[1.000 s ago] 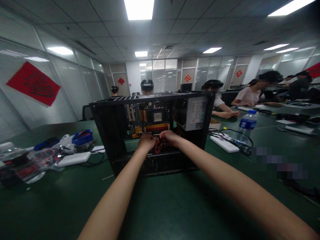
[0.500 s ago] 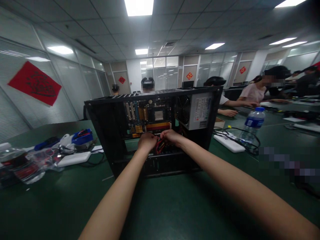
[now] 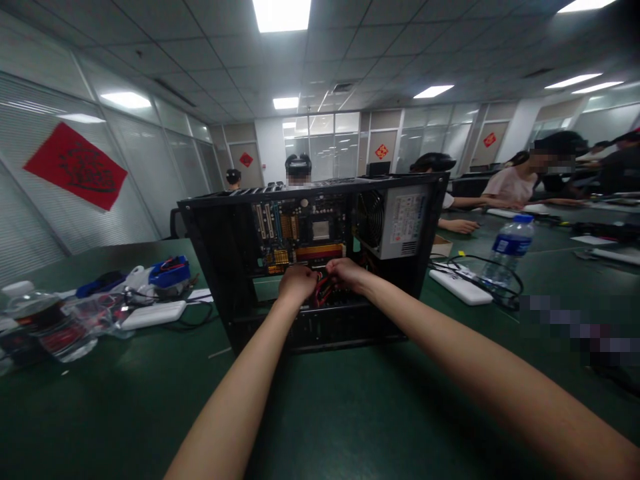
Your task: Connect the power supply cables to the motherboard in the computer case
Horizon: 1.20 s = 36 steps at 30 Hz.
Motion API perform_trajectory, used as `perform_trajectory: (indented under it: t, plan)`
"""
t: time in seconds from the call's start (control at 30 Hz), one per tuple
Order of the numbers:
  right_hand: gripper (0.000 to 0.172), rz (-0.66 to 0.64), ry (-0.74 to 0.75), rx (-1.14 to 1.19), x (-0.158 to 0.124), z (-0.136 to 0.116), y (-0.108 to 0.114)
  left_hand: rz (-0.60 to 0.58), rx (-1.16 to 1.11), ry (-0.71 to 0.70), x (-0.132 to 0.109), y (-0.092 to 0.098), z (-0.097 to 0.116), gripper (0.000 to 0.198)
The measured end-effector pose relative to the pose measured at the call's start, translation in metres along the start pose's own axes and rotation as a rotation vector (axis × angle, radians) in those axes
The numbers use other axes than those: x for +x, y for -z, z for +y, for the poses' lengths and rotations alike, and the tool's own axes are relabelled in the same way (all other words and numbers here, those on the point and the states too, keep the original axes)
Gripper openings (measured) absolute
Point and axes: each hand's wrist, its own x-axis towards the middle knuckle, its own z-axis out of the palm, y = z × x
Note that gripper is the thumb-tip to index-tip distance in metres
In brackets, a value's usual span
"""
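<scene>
An open black computer case (image 3: 215,267) lies in front of me on the green table, its motherboard (image 3: 320,230) and grey power supply (image 3: 404,220) showing. Both my hands reach into its lower middle, just below the red and yellow memory slots (image 3: 320,253). My left hand (image 3: 299,283) is closed around a bundle of thin red and black cables (image 3: 324,290). Close beside it, my right hand (image 3: 347,275) has its fingers pinched on the same cables. The cable ends are hidden by my fingers and the dark inside of the case.
To the left are a large bottle of dark drink (image 3: 45,320), a blue pouch (image 3: 170,272) and a white power strip (image 3: 154,315). A water bottle (image 3: 513,247) and another white power strip (image 3: 460,285) with black cords stand right. Co-workers sit beyond the case.
The view has shifted slightly, so the whole scene sits a little further right. My hands stay at the cables, with a slightly wider gap between them.
</scene>
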Motion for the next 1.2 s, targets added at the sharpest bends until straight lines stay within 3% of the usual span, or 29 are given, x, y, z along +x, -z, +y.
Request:
perform_trajectory:
  t: [0.9, 1.2]
  plan:
    - [0.019, 0.026, -0.016, 0.025, 0.004, 0.0, 0.001, 0.019, 0.046, 0.045, -0.011, 0.011, 0.014, 0.034]
    - [0.02, 0.082, 0.065, -0.129, 0.004, -0.001, -0.003, 0.023, 0.066, 0.025, -0.008, 0.009, 0.012, 0.034]
